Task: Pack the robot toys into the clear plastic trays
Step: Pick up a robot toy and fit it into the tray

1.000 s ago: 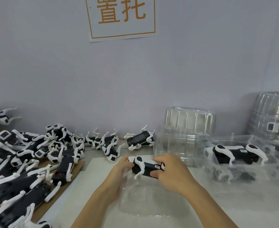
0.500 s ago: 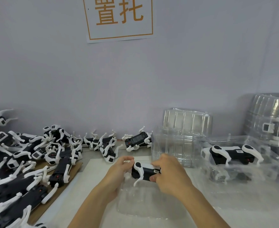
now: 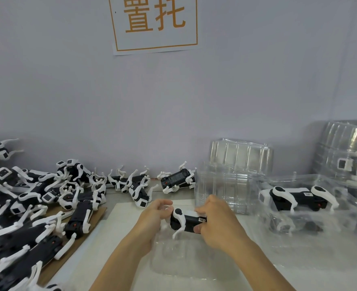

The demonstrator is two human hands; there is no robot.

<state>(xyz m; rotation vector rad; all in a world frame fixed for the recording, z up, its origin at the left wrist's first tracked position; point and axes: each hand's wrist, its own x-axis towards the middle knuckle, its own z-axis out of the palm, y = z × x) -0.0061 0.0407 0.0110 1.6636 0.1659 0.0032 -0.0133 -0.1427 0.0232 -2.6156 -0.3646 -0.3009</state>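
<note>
A black-and-white robot dog toy (image 3: pixel 183 222) is held between both hands just above a clear plastic tray (image 3: pixel 179 259) lying on the white mat. My right hand (image 3: pixel 217 225) grips the toy's right end, fingers over the top and thumb beneath. My left hand (image 3: pixel 152 219) curls round its left end, which it hides. Another robot toy (image 3: pixel 297 198) lies packed in a clear tray (image 3: pixel 312 219) to the right.
A large pile of loose robot toys (image 3: pixel 36 211) covers the brown board on the left, with more along the wall (image 3: pixel 177 181). Stacks of clear trays (image 3: pixel 236 173) stand at the back, a taller stack (image 3: pixel 347 156) at far right.
Both hands have lowered the toy slightly toward the tray and shifted a little; the right hand's grip has slid along the toy's body.
</note>
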